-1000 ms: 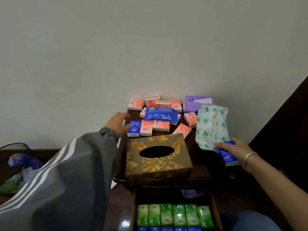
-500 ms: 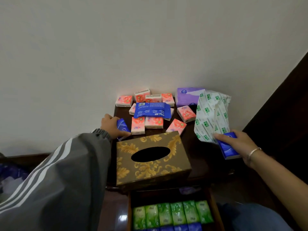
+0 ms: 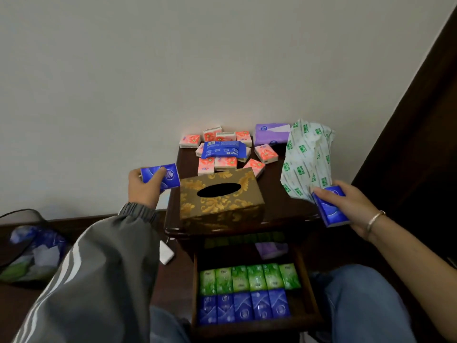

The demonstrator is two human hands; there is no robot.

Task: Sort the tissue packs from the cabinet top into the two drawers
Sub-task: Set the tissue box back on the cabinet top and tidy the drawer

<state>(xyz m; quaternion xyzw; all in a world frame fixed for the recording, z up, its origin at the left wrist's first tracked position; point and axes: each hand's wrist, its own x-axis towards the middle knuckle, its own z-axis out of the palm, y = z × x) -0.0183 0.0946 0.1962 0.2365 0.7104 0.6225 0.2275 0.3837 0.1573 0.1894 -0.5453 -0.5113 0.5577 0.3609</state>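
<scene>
My left hand (image 3: 144,188) grips a blue tissue pack (image 3: 164,178), lifted off the left edge of the dark cabinet top (image 3: 277,204). My right hand (image 3: 351,206) holds a second blue tissue pack (image 3: 331,209) at the cabinet's right edge. Several pink tissue packs (image 3: 223,163) lie at the back of the top, with a flat blue wipes pack (image 3: 222,149) on them. Below, the open drawer (image 3: 306,280) holds a row of green packs (image 3: 249,278) and a row of blue packs (image 3: 243,308).
A gold-patterned tissue box (image 3: 220,194) stands at the cabinet's front. A purple tissue pack (image 3: 270,132) and a white bag with green print (image 3: 306,157) sit at the back right. A bin with a bag (image 3: 29,251) is on the floor at left. My knees flank the drawer.
My left hand closed round the blue pack on the cabinet top and lifted it back to the left. My right hand kept its blue pack. The view tilted down, showing more of the drawer.
</scene>
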